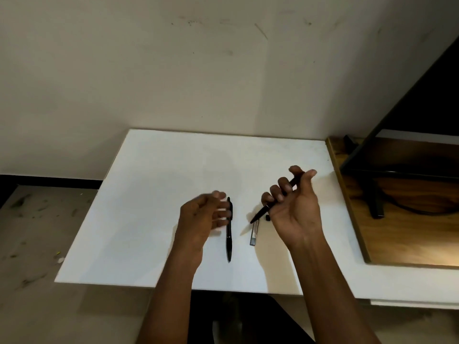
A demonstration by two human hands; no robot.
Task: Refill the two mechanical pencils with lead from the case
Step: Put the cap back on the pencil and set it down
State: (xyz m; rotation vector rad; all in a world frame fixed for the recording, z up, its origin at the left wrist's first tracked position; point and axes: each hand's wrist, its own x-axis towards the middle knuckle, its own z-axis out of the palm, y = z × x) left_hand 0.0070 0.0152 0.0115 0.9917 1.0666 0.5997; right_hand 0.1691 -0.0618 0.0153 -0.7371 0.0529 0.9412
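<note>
Right hand (295, 212) grips pencil 1 (260, 213). Left hand (198, 217) is blurred, loosely curled, empty, just beside pencil 2 (229, 242) on the desk (149, 194). Lead case (253, 234) lies between the hands. Next, likely: left picks up the case.

Both bare forearms come up from the bottom edge, a little apart. The right hand (295, 209) is raised with its palm turned back toward the camera, fingers curled round a black pencil (259, 214) that slants down to the left, thumb up by its top end. The left hand (201, 214) sits lower and is kinda blurry, fingers loosely bent toward the right, gripping nothing as far as I can see.
</note>
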